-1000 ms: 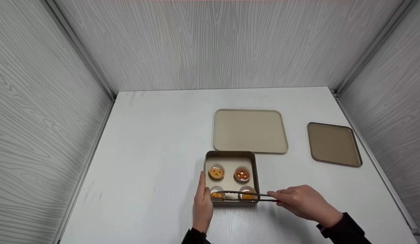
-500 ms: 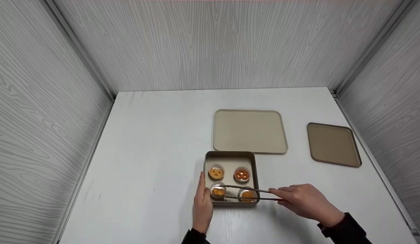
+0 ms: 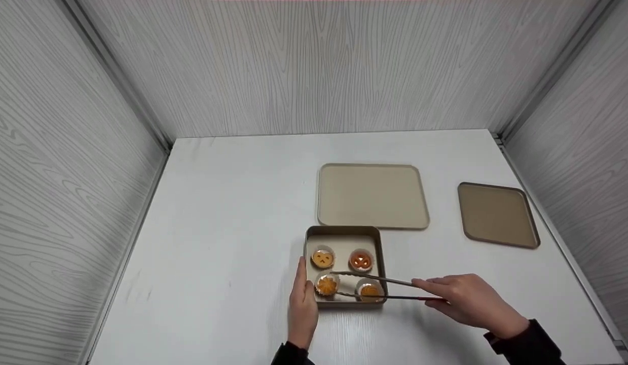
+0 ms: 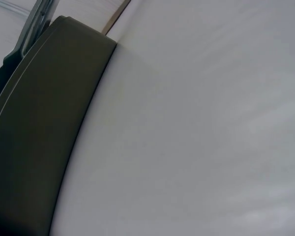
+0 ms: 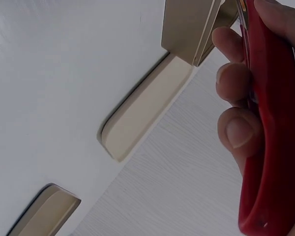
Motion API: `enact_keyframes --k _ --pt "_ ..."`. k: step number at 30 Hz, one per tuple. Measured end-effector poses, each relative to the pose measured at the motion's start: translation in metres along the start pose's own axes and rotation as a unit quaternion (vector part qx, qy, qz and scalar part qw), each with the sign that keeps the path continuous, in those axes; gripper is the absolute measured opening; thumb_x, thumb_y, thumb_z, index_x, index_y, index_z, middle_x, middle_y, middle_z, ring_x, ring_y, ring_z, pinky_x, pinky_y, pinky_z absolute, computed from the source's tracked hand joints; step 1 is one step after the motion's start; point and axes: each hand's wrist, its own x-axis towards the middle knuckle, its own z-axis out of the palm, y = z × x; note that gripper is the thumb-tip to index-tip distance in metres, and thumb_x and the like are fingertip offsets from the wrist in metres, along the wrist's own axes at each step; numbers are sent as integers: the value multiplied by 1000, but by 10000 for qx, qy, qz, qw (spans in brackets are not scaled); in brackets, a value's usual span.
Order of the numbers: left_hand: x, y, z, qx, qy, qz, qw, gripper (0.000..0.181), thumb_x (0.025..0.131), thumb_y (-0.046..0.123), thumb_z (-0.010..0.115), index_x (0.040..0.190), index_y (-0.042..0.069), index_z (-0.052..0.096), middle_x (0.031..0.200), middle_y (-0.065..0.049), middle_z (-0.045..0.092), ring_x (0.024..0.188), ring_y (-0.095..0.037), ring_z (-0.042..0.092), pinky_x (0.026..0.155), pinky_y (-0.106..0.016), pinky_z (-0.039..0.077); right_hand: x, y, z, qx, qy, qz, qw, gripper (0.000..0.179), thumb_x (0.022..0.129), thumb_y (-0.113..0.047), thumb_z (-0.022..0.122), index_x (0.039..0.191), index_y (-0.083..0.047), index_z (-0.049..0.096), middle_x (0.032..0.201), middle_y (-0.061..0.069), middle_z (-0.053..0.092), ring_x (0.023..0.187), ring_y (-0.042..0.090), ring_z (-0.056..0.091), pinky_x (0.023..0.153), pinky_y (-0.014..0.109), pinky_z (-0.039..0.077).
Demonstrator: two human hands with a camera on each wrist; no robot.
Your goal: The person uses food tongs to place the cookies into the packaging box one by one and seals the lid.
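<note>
My left hand [image 3: 302, 314] lies along the left side of a square brown baking pan [image 3: 344, 305], fingers extended against its wall. My right hand [image 3: 478, 301] grips a pair of tongs [image 5: 273, 123] by the red handles. The tong arms reach over the pan and stand spread apart. Just left of their tips sits a small cake with a yellow flower-like top [image 3: 326, 285] in a pale cup. Under the arms is another yellow cake [image 3: 369, 290]. Behind are a yellow face cake [image 3: 322, 258] and a red-brown cake [image 3: 361, 260]. The left wrist view shows the pan's outer wall [image 4: 44, 118].
A beige rectangular tray [image 3: 372, 195] lies flat just behind the pan. To the right, near the side wall, is a smaller brown square tray [image 3: 497, 215]. Wood-grain panels [image 3: 314, 66] enclose the white table [image 3: 217, 213] at the back and both sides.
The tong arms have spread apart and drawn back to the right, away from the front-left cake, which now shows fully between its cup's edges. My left hand and the pan have stayed put.
</note>
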Motion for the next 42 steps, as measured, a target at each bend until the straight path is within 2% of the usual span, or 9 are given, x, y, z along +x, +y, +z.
enact_keyframes --k 11,20,27,32,35,42 --pt "3 1 -2 124 0 -46 9999 56 109 3 32 164 9 21 169 -5 24 156 -21 19 125 -45 17 2 3 -2 19 247 -16 9997 61 69 -13 92 127 -18 74 95 -3 79 78 9 74 61 30 57" --pt "2 0 -2 149 118 -3 9998 57 108 3 34 163 10 24 168 -4 26 155 -22 21 126 -44 16 -12 18 -8 39 772 441 9960 64 66 -7 92 127 -14 74 103 -1 79 80 11 75 61 27 56" --pt "3 -2 -1 226 72 13 9997 57 108 3 33 164 9 22 169 -4 25 155 -22 21 125 -44 17 -22 31 -8 -122 1169 702 9906 65 62 -3 94 123 -13 76 103 -2 79 73 7 72 57 21 51" --pt "2 -2 -1 231 85 29 9997 57 108 3 33 164 9 23 169 -5 25 155 -22 21 125 -44 18 -25 37 -6 -237 1338 881 9868 65 61 0 93 123 -9 75 97 0 79 66 4 67 54 19 48" --pt "3 -1 -1 219 102 33 9997 57 108 3 33 163 10 24 168 -5 26 155 -22 21 125 -44 18 -25 39 -6 -334 1394 1074 9838 62 64 0 92 123 -7 75 91 0 78 63 4 65 52 20 48" --pt "3 -3 0 181 131 60 9997 56 108 2 34 163 9 24 168 -7 26 155 -22 21 125 -45 17 -24 45 1 -563 1622 1727 9699 54 68 -1 91 120 -2 75 85 6 78 64 19 70 53 35 52"
